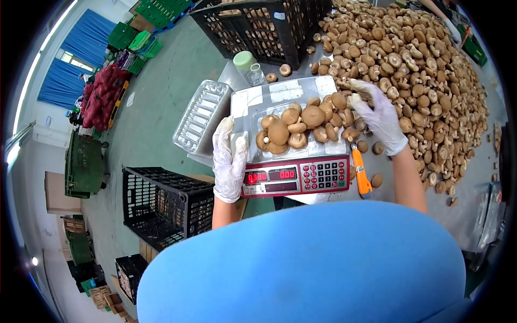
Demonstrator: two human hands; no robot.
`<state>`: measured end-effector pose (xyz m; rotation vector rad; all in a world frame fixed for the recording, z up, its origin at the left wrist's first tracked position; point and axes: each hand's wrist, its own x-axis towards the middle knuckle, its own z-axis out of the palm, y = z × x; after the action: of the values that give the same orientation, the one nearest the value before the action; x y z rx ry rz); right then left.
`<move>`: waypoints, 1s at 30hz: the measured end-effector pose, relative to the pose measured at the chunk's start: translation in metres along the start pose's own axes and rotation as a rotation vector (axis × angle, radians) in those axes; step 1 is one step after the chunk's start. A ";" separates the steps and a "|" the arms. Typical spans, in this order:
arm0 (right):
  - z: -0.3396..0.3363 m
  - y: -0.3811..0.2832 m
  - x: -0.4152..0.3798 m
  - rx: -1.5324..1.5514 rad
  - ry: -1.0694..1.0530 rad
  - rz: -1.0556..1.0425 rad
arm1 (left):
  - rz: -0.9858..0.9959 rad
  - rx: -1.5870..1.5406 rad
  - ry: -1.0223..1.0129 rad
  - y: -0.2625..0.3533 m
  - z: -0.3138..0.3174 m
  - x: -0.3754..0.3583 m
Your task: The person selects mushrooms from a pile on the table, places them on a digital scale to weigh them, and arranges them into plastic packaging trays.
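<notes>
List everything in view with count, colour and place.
Scale: one, red, centre
Mushrooms: many, brown, on scale and right
Trays: several, clear, on and left of scale
Jars: one or two, green/clear, beyond scale
Cutter: one, orange, right of scale
Table: one, grey, under scale
Crates: many, black or green, table and floor
Sacks: several, red, far left
Bins: two, green, left floor
Curtains: two, blue, left wall
Co-worker's arm: one, white-gloved, top right
Left hand: one, white-gloved, scale's left
Right hand: one, white-gloved, scale's right
</notes>
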<state>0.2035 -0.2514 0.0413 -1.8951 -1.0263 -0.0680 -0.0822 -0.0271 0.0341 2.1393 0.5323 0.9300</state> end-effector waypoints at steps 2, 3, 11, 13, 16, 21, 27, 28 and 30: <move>-0.008 0.014 -0.017 0.250 0.036 0.139 | -0.014 -0.038 0.019 0.002 -0.002 0.001; -0.015 0.013 -0.026 0.233 0.026 0.181 | 0.022 0.014 0.022 0.002 -0.004 0.001; -0.019 0.009 -0.069 0.237 0.043 0.145 | 0.074 0.045 0.032 0.004 -0.005 0.007; -0.018 -0.002 -0.068 0.143 0.014 0.087 | 0.095 0.025 0.032 0.008 -0.005 0.007; -0.006 -0.002 -0.067 0.077 -0.001 -0.003 | 0.060 -0.097 0.036 0.009 -0.001 0.004; -0.003 -0.012 -0.064 -0.172 -0.041 -0.198 | 0.086 0.099 0.012 0.017 -0.008 0.003; 0.003 -0.013 -0.069 -0.353 -0.071 -0.206 | 0.028 0.023 0.020 0.008 -0.003 -0.001; 0.005 -0.015 -0.069 -0.352 -0.064 -0.202 | 0.032 0.000 0.009 0.008 -0.002 -0.001; 0.009 -0.012 -0.069 -0.353 -0.040 -0.204 | -0.004 -0.050 0.012 0.016 0.001 -0.001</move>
<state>0.1476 -0.2852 0.0145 -2.1048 -1.2995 -0.3509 -0.0809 -0.0383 0.0451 2.0890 0.5141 0.9449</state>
